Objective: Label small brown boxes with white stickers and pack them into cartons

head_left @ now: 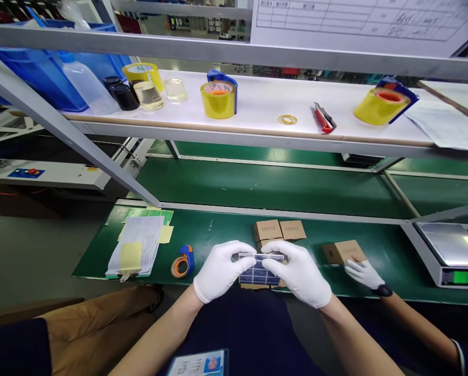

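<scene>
Between my two white-gloved hands is a small dark blue panel with pale grid lines, like a small solar panel. My left hand pinches its left end, and my right hand pinches the right end; both are closed, thumbs toward me. The panel is tilted, its far edge raised. Just beyond it sit small brown cardboard boxes, partly hidden by my fingers. More cardboard shows under the panel's near edge, mostly covered.
A co-worker's gloved hand touches a brown box on the right, near a scale. Left lie a tape dispenser and a clipboard with papers. The shelf above holds yellow tape rolls and a red cutter.
</scene>
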{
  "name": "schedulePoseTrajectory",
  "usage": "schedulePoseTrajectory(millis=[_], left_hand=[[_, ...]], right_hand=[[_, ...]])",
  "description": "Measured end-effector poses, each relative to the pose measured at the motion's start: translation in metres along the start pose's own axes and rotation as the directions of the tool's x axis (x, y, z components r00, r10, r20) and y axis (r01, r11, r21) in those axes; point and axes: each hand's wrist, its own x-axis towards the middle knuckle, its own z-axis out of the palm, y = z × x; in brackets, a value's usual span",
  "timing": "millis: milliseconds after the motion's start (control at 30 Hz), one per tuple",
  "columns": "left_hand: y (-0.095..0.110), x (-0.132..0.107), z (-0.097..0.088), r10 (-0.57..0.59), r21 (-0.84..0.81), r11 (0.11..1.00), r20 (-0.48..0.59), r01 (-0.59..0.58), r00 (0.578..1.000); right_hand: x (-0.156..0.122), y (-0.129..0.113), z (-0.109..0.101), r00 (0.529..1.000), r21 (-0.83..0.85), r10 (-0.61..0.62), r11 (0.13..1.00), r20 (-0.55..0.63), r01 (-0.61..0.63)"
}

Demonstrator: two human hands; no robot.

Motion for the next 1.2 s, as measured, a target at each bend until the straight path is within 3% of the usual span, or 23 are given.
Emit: schedulePoseTrajectory(millis=[400,600,700,833,1067,1200], left_hand=[[-0.005,0.000,0.002,-0.037,0.014,0.999,0.051,0.036,0.998],[-0.022,0.003,0.012,-0.185,-0.277,0.944,0.012,0.181,0.983],[-0.029,0.006,0.015,-0.225,-0.315,0.929,-0.063,0.194,0.972],[-0.034,0.008,0.013,-0.240,-0.319,0.928,-0.116,0.193,0.964],[-0.035,0.013,0.013,-0.259,-0.362,0.905,-0.057,0.222,0.964],[-0.033,0.015,0.016,-0.305,-0.450,0.850,0.002,0.273,0.952]], right_hand=[[-0.001,0.003,0.004,0.994,0.037,0.100,0.994,0.035,-0.101],[0.001,0.012,0.013,0.985,0.072,0.156,0.986,-0.069,-0.151],[0.002,0.017,0.012,0.979,-0.034,0.057,0.997,-0.195,-0.064],[0.000,0.022,0.004,0.937,-0.193,-0.140,0.978,-0.321,0.079],[-0.001,0.027,0.003,0.906,-0.328,-0.278,0.929,-0.319,0.170],[-0.004,0.027,0.006,0.855,-0.397,-0.394,0.883,-0.336,0.251]])
